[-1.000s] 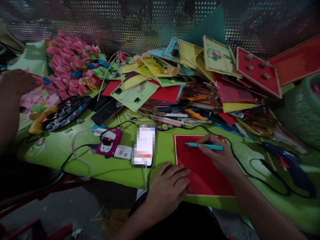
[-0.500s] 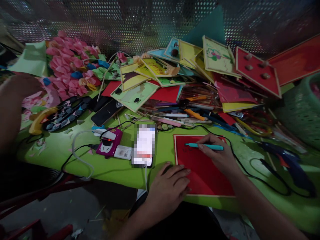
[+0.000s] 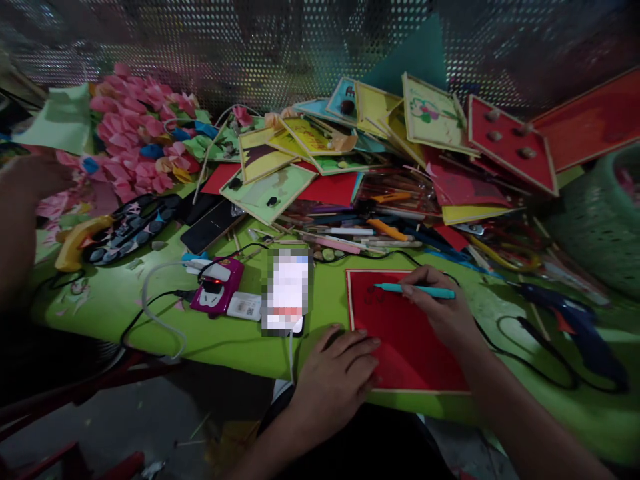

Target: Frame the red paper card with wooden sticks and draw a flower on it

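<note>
Head view shows the left hand (image 3: pixel 340 363) flat with fingers slightly spread over the lower-left corner of a red framed card (image 3: pixel 417 353), near the tabletop's (image 3: pixel 220 340) front edge, seemingly steadying it for the right hand's (image 3: pixel 443 310) pinched teal marker (image 3: pixel 439 293).

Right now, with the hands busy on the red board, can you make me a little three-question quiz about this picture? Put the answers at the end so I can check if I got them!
1. What colour is the pen in the right hand?

2. True or false: the left hand is gripping the dark blue glue gun.

3. Pick one. Which of these lies nearest the red board?
A) the pink paper petals
B) the lit phone
C) the purple plug strip

Key:
1. Teal, a blue-green.
2. False. Its fingers lie over the left edge of the red board.
3. B.
</note>
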### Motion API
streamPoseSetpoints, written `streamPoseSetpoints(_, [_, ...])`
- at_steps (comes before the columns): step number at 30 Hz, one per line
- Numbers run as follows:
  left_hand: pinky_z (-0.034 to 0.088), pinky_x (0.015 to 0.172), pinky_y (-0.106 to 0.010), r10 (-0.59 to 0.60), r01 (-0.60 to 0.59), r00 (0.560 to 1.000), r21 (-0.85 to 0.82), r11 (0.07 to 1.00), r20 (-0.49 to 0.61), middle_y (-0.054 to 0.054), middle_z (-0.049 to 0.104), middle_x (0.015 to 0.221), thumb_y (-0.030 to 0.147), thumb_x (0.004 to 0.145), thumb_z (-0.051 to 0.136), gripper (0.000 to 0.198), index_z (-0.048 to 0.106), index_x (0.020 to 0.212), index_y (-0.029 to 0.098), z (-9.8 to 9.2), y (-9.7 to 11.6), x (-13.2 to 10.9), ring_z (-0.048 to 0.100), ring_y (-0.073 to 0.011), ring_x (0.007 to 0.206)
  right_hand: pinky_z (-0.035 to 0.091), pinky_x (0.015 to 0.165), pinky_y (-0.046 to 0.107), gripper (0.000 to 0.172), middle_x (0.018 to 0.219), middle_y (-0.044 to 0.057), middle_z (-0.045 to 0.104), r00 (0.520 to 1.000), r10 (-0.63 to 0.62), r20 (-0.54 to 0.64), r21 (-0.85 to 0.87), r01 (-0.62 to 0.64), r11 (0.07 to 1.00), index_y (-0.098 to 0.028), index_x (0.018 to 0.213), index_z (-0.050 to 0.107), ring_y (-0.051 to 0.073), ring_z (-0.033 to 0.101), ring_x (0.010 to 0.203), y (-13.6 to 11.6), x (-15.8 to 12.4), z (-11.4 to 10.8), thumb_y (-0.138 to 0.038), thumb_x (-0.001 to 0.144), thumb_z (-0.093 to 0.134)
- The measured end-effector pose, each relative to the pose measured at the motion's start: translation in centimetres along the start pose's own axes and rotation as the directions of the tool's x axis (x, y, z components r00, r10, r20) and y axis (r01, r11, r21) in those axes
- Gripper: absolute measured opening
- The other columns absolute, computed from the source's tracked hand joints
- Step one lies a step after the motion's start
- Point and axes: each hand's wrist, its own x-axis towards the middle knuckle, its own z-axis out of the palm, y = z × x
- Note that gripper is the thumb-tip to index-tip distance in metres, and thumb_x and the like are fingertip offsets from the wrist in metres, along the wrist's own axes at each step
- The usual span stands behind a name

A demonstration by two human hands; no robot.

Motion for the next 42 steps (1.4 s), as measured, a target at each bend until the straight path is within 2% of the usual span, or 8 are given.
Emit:
streamPoseSetpoints(6, [0.04,0.114,-0.038,0.007,-0.007,1.0,-0.03,1.0,-0.027,0.005,0.072,0.127,0.03,0.095,0.058,0.014,0.066,0.106,0.026,-0.1,-0.1,0.1,0.061,-0.0121,0.126,0.038,0.058,0.03,0.013,0.067,-0.001,0.058,1.0,0.022,0.003,0.023,-0.022,0.999,-0.025,0.077,0.065,0.016,0.049,0.062,1.1,0.0,-1.0,-0.034,0.081,0.072])
streamPoseSetpoints(12, [0.039,0.115,-0.038,0.003,-0.005,0.999,-0.04,0.999,-0.035,0.005,0.072,0.127,0.029,0.095,0.058,0.014,0.066,0.107,0.026,-0.2,0.0,0.2,0.061,-0.012,0.126,0.037,0.057,0.029,0.01,0.065,-0.001,0.058,0.999,0.037,0.024,0.048,-0.038,0.998,-0.024,0.074,0.065,0.015,0.049,0.06,0.9,0.0,-1.1,-0.03,0.079,0.072])
streamPoseSetpoints(19, [0.037,0.116,-0.038,0.004,-0.005,1.0,-0.042,0.999,-0.029,0.003,0.073,0.126,0.029,0.094,0.06,0.014,0.067,0.106,0.026,-0.1,-0.1,0.2,0.061,-0.0127,0.126,0.038,0.059,0.029,0.01,0.069,-0.001,0.061,0.998,0.04,-0.042,0.089,-0.036,0.995,-0.023,0.075,0.066,0.015,0.051,0.061,1.2,0.0,-1.4,-0.029,0.077,0.073])
streamPoseSetpoints(29, [0.037,0.117,-0.038,0.003,-0.005,0.999,-0.059,0.998,-0.037,0.007,0.072,0.128,0.028,0.094,0.06,0.015,0.065,0.108,0.026,-0.1,-0.1,0.2,0.06,-0.0115,0.126,0.041,0.06,0.029,0.009,0.068,-0.002,0.062,0.999,0.03,-0.027,0.022,-0.03,0.999,-0.024,0.074,0.065,0.015,0.052,0.062,0.3,0.0,-1.1,-0.029,0.077,0.071])
streamPoseSetpoints(42, [0.039,0.116,-0.039,-0.007,0.007,1.0,-0.039,0.999,-0.018,0.003,0.073,0.125,0.028,0.094,0.06,0.015,0.067,0.107,0.026,-0.2,0.0,0.2,0.061,-0.0123,0.126,0.042,0.06,0.03,0.01,0.068,0.0,0.062,0.999,0.032,-0.03,-0.021,-0.033,0.999,-0.025,0.073,0.065,0.016,0.052,0.062,-0.2,-0.1,-1.0,-0.032,0.077,0.071])
